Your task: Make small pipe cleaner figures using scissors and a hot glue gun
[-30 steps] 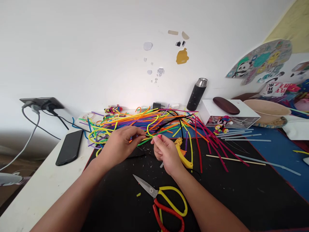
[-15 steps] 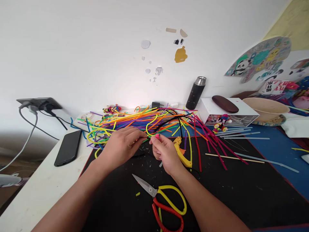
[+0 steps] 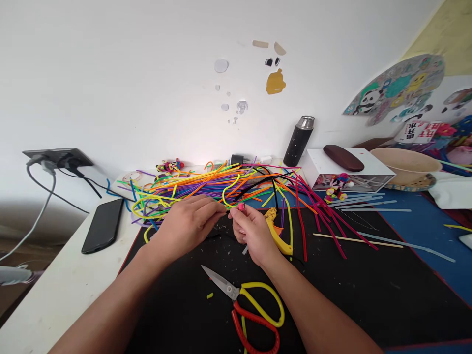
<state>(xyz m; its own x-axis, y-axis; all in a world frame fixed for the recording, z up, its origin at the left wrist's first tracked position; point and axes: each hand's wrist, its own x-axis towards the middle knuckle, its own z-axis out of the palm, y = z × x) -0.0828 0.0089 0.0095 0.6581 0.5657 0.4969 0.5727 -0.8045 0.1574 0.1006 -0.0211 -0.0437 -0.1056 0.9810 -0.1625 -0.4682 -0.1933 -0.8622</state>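
My left hand (image 3: 191, 219) is closed in a pinch, its fingertips close to my right hand (image 3: 251, 231). Between them a yellow-green pipe cleaner (image 3: 225, 194) curves upward, its lower end at the fingertips; which hand grips it is hard to tell. A small pink piece (image 3: 241, 206) shows at the top of my right hand, held by the closed thumb and fingers. Just right of that hand lies a yellow, banana-shaped object (image 3: 277, 235). Below both hands, scissors (image 3: 236, 294) with one yellow and one red handle rest on the black mat (image 3: 173, 305).
A heap of colourful pipe cleaners (image 3: 199, 184) spreads behind my hands. A phone (image 3: 103, 226) lies left. Toward the back right are a black flask (image 3: 299, 141), a white box (image 3: 350, 162) and a bowl (image 3: 405, 164). A thin wooden stick (image 3: 357, 240) crosses the mat.
The view has shifted very slightly. My left fingertips have moved a little nearer to my right hand; the right hand keeps its hold on the pink piece.
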